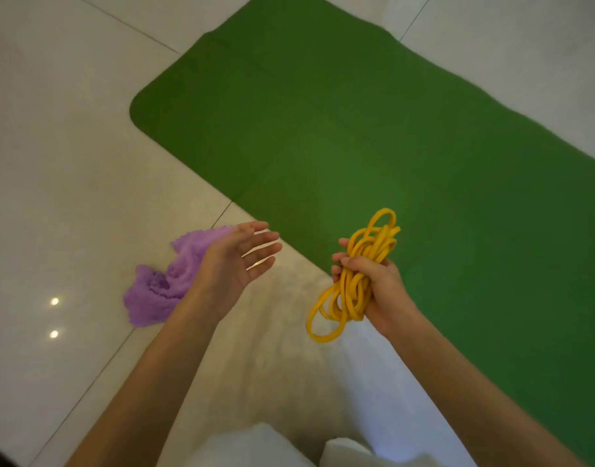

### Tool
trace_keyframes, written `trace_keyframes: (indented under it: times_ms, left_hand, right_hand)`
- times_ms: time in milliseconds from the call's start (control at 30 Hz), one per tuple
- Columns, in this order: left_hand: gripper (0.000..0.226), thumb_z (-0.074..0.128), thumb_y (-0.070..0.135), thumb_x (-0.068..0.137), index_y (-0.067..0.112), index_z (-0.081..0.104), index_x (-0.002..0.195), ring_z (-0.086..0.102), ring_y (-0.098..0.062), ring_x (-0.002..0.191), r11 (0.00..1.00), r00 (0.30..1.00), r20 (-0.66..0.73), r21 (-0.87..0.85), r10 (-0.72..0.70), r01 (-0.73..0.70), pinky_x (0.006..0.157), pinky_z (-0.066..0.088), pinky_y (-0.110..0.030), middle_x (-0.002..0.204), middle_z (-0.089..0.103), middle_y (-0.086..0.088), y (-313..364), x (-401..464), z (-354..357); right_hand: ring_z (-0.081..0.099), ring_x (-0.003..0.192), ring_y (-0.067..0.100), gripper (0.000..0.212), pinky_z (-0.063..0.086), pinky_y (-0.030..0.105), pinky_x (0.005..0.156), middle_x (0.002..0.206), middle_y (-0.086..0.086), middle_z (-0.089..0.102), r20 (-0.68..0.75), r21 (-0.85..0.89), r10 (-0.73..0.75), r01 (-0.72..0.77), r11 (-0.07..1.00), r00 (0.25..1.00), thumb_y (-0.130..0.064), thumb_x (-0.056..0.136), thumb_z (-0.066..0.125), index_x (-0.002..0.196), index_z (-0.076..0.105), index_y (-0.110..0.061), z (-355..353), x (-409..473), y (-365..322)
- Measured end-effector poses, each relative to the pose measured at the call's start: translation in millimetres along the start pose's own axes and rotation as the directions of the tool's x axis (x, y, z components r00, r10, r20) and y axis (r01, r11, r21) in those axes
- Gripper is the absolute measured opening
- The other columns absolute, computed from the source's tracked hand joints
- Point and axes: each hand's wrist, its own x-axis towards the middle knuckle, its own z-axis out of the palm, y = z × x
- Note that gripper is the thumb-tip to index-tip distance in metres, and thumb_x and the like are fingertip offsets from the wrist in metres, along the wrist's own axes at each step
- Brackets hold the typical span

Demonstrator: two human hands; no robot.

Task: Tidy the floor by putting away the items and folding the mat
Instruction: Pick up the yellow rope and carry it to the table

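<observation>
Presently the right hand (366, 281) grips a bundle of yellow cord (356, 274), fingers curled round its middle, loops spilling above and below the fist. The bundle is held over the near long edge of the green mat (356, 129), which lies flat and unfolded on the tiled floor (70, 146). The left hand (235, 264) is empty, palm turned inward with fingers straight and slightly spread. It hovers off the mat's near edge, above a crumpled purple cloth (161, 284) lying on the tiles.

Assessment: the cord looks light, limp and prone to unravelling; a hold round the waist of the bundle suits it. The cloth appears soft and light, and any bunched fold would serve as a hold. The mat seems pliable, with faint crease lines; it is best taken by a short end or two corners.
</observation>
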Motion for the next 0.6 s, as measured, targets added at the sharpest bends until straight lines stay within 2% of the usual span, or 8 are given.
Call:
trace_keyframes:
  times_ms: [100, 200, 300, 467, 533, 600]
  left_hand:
    - [0.022, 0.043, 0.017, 0.089, 0.011, 0.061, 0.099, 0.068, -0.018, 0.079, 0.999, 0.999, -0.037, -0.018, -0.04, 0.039, 0.066, 0.055, -0.023, 0.085, 0.071, -0.004, 46.8, -29.0, 26.5]
    - [0.025, 0.042, 0.018, 0.088, 0.009, 0.062, 0.101, 0.069, -0.019, 0.077, 0.998, 0.995, -0.071, -0.022, -0.063, 0.062, 0.066, 0.055, -0.024, 0.087, 0.071, -0.006, 98.9, -72.5, 58.9]
    - [0.028, 0.038, 0.017, 0.091, 0.007, 0.062, 0.102, 0.069, -0.021, 0.079, 0.996, 0.993, -0.087, -0.036, -0.08, 0.077, 0.074, 0.052, -0.029, 0.094, 0.068, -0.01, 157.8, -125.3, 94.3]
    - [0.037, 0.045, 0.028, 0.077, 0.008, 0.062, 0.103, 0.068, -0.021, 0.081, 0.999, 0.998, 0.043, -0.033, -0.037, 0.038, 0.071, 0.052, -0.028, 0.093, 0.07, -0.01, 266.6, -231.0, 158.7]
    - [0.036, 0.043, 0.031, 0.081, 0.01, 0.062, 0.103, 0.068, -0.021, 0.083, 1.0, 0.998, 0.065, -0.006, -0.013, 0.013, 0.073, 0.051, -0.029, 0.093, 0.07, -0.008, 309.0, -275.6, 187.2]
    - [0.033, 0.038, 0.03, 0.09, 0.011, 0.062, 0.102, 0.068, -0.02, 0.084, 1.0, 0.997, 0.077, 0.03, 0.002, -0.004, 0.075, 0.05, -0.031, 0.092, 0.07, -0.007, 347.6, -320.6, 216.3]
  right_hand:
    - [0.064, 0.055, 0.014, 0.023, 0.052, 0.024, 0.05, 0.069, 0.005, 0.069, -0.023, 0.03, -0.003, 0.003, 1.0, 1.0, 0.008, 0.086, 0.049, 0.099, 0.061, -0.007, 19.9, -36.7, -50.9]
    - [0.065, 0.057, 0.014, 0.024, 0.052, 0.025, 0.048, 0.072, 0.005, 0.07, -0.042, 0.028, -0.029, 0.03, 0.999, 0.999, 0.007, 0.085, 0.05, 0.101, 0.061, -0.008, 43.5, -90.0, -107.5]
    - [0.065, 0.056, 0.014, 0.024, 0.051, 0.025, 0.046, 0.072, 0.005, 0.069, -0.066, 0.023, -0.056, 0.057, 0.998, 0.996, 0.007, 0.085, 0.05, 0.102, 0.06, -0.008, 69.6, -154.0, -165.2]
    - [0.062, 0.053, 0.015, 0.025, 0.051, 0.024, 0.047, 0.064, 0.004, 0.063, -0.063, 0.043, -0.078, 0.081, 0.996, 0.995, 0.006, 0.085, 0.047, 0.104, 0.059, -0.005, 113.4, -276.7, -261.2]
    - [0.062, 0.053, 0.015, 0.025, 0.051, 0.024, 0.047, 0.064, 0.004, 0.064, -0.053, 0.038, -0.082, 0.084, 0.996, 0.995, 0.005, 0.081, 0.051, 0.103, 0.059, -0.005, 132.0, -327.8, -302.0]
    - [0.063, 0.054, 0.015, 0.033, 0.051, 0.025, 0.048, 0.065, 0.004, 0.065, -0.049, 0.011, -0.09, 0.091, 0.996, 0.995, 0.0, 0.068, 0.06, 0.1, 0.061, -0.006, 151.1, -378.1, -342.3]
